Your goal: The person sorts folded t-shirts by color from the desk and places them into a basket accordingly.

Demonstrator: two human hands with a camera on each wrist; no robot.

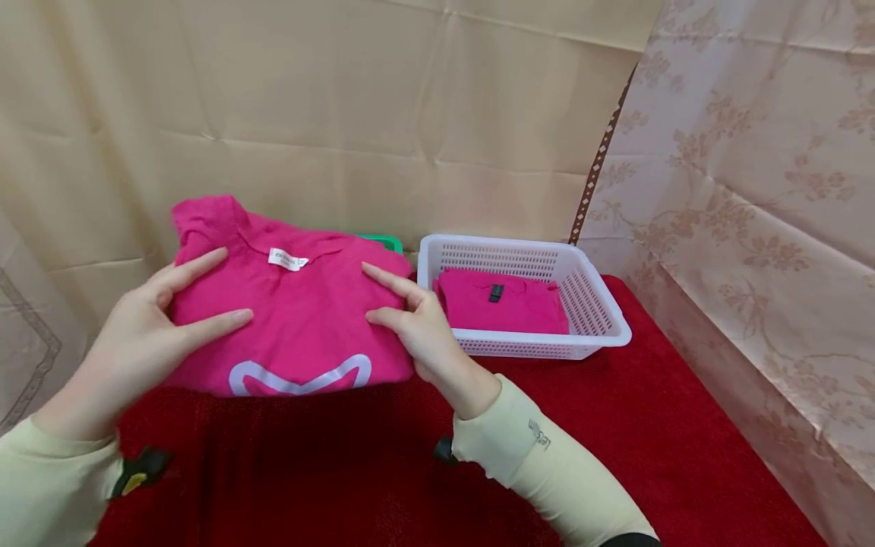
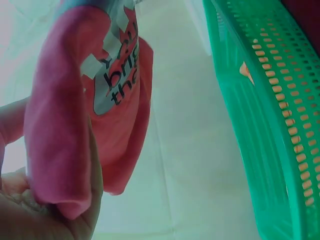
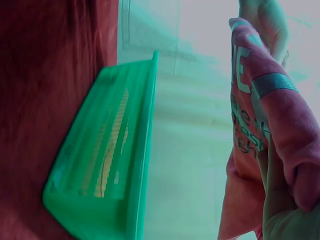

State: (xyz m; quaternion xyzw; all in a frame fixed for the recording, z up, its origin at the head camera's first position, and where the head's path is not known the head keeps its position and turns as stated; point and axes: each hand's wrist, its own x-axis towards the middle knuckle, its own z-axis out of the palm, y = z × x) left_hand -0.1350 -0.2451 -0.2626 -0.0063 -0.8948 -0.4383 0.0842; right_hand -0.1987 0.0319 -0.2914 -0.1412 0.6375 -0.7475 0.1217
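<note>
A folded bright-pink T-shirt is held up in front of me, with a white neck label and part of a pale outline print on the side facing me. My left hand grips its left side and my right hand its right side. Thumb and index finger of each hand lie on the front; other fingers are hidden behind it. The left wrist view shows the shirt's underside with dark lettering on a pale print. In the right wrist view the shirt's folded edge rests in my right hand.
Behind the shirt stands a green basket, mostly hidden in the head view. To its right a white perforated basket holds folded pink clothing with a dark label. Red cloth covers the table; beige curtains hang behind.
</note>
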